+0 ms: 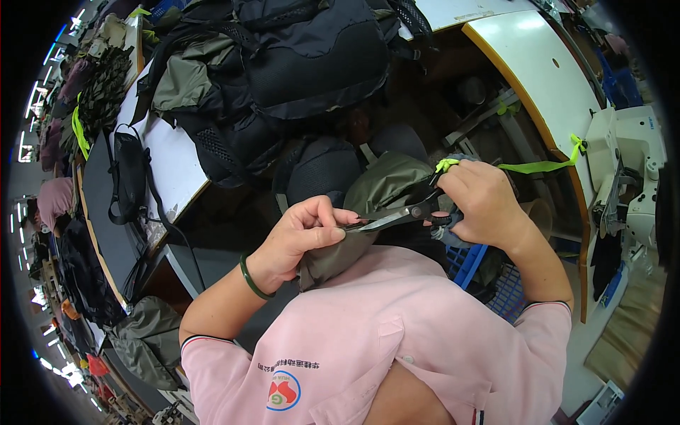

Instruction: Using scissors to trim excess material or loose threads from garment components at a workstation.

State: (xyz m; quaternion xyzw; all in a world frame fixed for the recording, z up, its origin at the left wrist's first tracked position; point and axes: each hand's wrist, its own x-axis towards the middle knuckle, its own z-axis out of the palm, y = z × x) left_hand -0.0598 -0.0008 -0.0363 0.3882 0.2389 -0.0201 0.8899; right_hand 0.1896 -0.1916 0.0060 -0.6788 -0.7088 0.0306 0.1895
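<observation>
My right hand (pixel 485 202) is closed around the handles of a pair of dark scissors (pixel 400 214), whose blades point left. Their tips reach the fingertips of my left hand (pixel 304 237), which pinches the dark edge of an olive-green fabric piece (pixel 386 180). That fabric hangs over my lap and runs beneath the scissors. A neon-green ribbon (pixel 535 168) leads from near the scissor handles to the machine side at right. Whether the blades are cutting anything I cannot tell.
A large black backpack (pixel 312 64) lies on the white table ahead. To the right stand a curved white tabletop (pixel 528 53) and a white sewing machine (pixel 641 177). A blue crate (pixel 506 290) sits low beside me. Piled fabrics (pixel 106 92) line the left.
</observation>
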